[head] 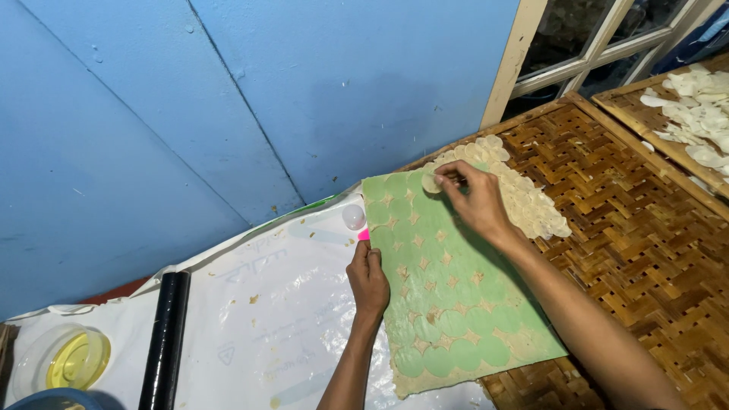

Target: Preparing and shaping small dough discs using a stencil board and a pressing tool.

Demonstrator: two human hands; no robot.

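A flat green dough sheet [448,281] lies across a white plastic sheet and a woven bamboo tray, scored into many round discs. My right hand [474,199] is at its far edge, pinching one pale round disc [430,183] lifted from the sheet. My left hand [368,277] rests on the sheet's left edge, fingers closed on a small pink tool [364,234]. Several pale round discs [524,199] lie overlapped on the tray just beyond my right hand.
A woven bamboo tray [645,243] fills the right side; a second tray [695,114] with white discs sits at far right. White plastic sheet [266,304], a black roller [165,342], a small round cutter [353,216], a clear container of yellow liquid [72,358], blue wall behind.
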